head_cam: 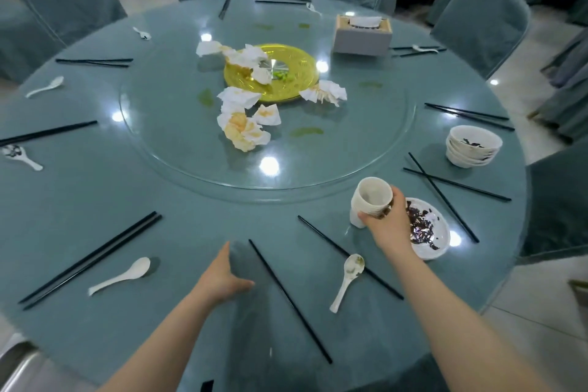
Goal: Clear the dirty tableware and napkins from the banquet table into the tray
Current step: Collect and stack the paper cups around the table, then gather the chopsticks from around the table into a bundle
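Observation:
My right hand grips a stack of white cups tilted over the near right of the round table. Just right of it lies a white plate with dark scraps. A stack of white bowls stands further right. My left hand rests flat and open on the table near the front edge, holding nothing. Crumpled stained napkins lie on the glass turntable around a yellow plate. White spoons and black chopsticks lie around the rim.
A tissue box stands at the turntable's far right. Chairs in blue-grey covers ring the table. A metal edge shows at the bottom left corner. Green smears mark the glass.

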A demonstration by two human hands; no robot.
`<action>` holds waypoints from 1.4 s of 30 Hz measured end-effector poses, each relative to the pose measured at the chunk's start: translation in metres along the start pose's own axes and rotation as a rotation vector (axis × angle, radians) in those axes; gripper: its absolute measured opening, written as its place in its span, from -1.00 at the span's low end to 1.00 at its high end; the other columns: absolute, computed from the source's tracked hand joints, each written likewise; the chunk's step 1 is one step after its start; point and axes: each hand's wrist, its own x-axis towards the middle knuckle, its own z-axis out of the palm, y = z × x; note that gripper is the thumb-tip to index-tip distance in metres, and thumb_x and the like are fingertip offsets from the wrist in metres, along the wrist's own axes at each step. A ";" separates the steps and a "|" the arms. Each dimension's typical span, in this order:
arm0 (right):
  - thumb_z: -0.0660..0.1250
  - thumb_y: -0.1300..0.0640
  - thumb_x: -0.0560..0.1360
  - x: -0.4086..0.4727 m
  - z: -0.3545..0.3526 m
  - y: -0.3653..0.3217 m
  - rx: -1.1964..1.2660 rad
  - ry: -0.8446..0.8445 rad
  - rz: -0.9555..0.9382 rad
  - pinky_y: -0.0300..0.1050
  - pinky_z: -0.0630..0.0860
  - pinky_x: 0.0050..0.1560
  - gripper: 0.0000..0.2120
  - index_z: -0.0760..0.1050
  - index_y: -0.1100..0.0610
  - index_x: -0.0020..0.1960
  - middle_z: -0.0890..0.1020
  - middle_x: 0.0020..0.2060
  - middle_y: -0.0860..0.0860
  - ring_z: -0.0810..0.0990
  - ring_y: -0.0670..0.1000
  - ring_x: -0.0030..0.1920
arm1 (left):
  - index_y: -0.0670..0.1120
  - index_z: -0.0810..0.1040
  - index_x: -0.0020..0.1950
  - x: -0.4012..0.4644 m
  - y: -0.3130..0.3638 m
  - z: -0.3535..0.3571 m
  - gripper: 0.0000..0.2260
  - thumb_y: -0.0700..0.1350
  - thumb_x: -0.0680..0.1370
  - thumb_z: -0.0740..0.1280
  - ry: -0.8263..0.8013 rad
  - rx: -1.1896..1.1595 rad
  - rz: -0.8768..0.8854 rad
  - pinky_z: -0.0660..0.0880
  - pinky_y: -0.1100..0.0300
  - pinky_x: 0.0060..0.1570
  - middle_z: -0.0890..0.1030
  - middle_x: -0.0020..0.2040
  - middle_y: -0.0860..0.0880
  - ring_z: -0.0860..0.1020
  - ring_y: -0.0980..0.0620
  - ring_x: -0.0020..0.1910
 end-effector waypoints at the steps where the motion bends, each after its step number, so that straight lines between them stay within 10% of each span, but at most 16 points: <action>1: 0.53 0.25 0.27 0.001 0.000 0.001 -0.009 -0.011 -0.006 0.05 0.48 0.24 -0.29 0.30 -0.03 0.31 0.55 0.13 -0.10 0.56 0.01 0.14 | -0.12 0.09 0.55 0.000 -0.001 0.002 -0.11 -0.19 0.35 0.54 -0.004 0.020 0.007 0.37 0.29 0.13 0.37 0.44 -0.08 0.43 0.05 0.29; 7: 0.51 0.18 0.34 -0.007 -0.023 0.012 -0.095 -0.090 0.044 -0.07 0.44 0.18 -0.28 0.26 0.01 0.41 0.51 0.17 -0.08 0.52 -0.04 0.12 | -0.11 0.05 0.57 -0.001 0.014 0.012 -0.15 -0.15 0.43 0.49 0.006 -0.024 0.064 0.27 0.22 0.29 0.22 0.53 -0.07 0.25 0.00 0.48; 14: 0.35 0.22 0.48 -0.032 -0.088 0.046 -0.203 0.089 0.117 -0.24 0.39 0.08 -0.76 0.58 0.13 0.15 0.66 0.07 0.01 0.56 -0.10 -0.02 | -0.07 0.05 0.57 0.001 0.062 0.050 -0.22 -0.13 0.48 0.43 -0.100 -0.013 0.193 0.22 0.18 0.35 0.24 0.52 -0.05 0.24 0.02 0.48; 30: 0.28 0.20 0.51 0.029 -0.145 0.097 -0.414 0.245 0.136 -0.08 0.47 0.08 -0.79 0.60 0.12 0.10 0.61 0.04 0.12 0.59 0.08 -0.01 | -0.30 -0.30 0.50 0.043 0.099 0.124 0.29 0.26 0.23 0.53 -0.049 0.872 -0.008 -0.06 -0.06 0.49 -0.29 0.53 -0.27 -0.22 -0.18 0.54; 42: 0.21 -0.26 0.51 0.164 -0.145 0.087 -0.928 -0.116 0.127 0.18 -0.01 0.47 -0.17 -0.07 0.13 0.56 -0.01 0.56 0.04 -0.08 0.19 0.53 | -0.39 -0.25 0.48 0.044 0.120 0.130 0.24 0.31 0.29 0.47 -0.080 1.162 -0.079 0.03 -0.06 0.49 -0.18 0.52 -0.36 -0.10 -0.24 0.54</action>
